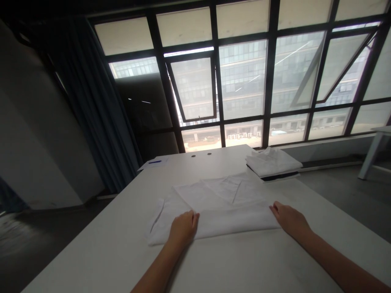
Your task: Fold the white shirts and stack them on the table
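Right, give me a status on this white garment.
Done: a folded white stack sits on the white table, over something dark. In hand: the left hand and right hand rest on the white garment, whose near part looks folded over. Left: it lies wide, its upper part spread flat and a flap out at the left side.

Left hand (183, 228) and right hand (289, 219) bare, slim, narrow-fingered; nails too small to make out. Left forearm (155, 274) and right forearm (342, 262) bare, slender, smooth, narrowing toward wrists, running past bottom of head view.
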### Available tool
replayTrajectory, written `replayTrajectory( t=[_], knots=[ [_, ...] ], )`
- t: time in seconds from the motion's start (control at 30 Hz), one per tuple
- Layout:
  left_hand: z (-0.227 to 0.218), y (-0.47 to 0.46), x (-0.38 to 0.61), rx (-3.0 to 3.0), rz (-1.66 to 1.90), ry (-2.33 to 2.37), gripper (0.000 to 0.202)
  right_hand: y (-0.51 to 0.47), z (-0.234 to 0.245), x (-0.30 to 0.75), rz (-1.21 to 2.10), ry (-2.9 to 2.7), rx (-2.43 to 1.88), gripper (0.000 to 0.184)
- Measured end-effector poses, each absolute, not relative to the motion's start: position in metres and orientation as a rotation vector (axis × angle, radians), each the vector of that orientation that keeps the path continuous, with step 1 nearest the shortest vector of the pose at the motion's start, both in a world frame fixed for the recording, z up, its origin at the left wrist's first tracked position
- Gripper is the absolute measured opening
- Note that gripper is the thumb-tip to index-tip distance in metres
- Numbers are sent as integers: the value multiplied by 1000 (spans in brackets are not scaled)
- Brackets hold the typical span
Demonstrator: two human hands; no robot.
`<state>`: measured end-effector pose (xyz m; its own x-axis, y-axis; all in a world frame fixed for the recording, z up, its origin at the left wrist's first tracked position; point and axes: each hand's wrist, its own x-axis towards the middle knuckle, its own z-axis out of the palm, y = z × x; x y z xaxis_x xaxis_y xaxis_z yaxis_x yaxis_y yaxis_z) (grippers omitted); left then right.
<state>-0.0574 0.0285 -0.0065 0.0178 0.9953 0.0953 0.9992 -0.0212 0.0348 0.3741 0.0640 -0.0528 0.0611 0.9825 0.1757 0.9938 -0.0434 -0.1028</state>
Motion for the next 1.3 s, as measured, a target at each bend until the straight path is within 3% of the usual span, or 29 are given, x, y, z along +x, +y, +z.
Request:
replayTrajectory(
  t=[0.27, 0.43, 0.57, 0.73, 1.0, 1.13, 1.3],
  knots=[
    [-1, 28, -58, -2212, -186, -2090, 35, 63, -46, 373, -66, -2010, -2147, 34],
    [11, 14, -42, -2457, -441, -1706, 33, 62, -47, 373, -91, -1995, -2137, 33],
    [0, 7, -26, -2652, -358, -1524, 44, 63, -47, 374, -111, -2001, -2147, 33],
    [-16, 12, -22, -2702, -115, -1665, 60, 64, -48, 372, -175, -2009, -2144, 32],
    [-13, 13, -21, -2689, -118, -1801, 70, 64, -37, 367, -279, -2090, -2165, 28],
    [-13, 13, -20, -2685, -100, -1811, 70, 55, -23, 334, -483, -2161, -1907, 31],
    [-13, 12, -19, -2670, -98, -1826, 72, 33, -24, 235, -184, -2429, -1281, 44]
  ],
)
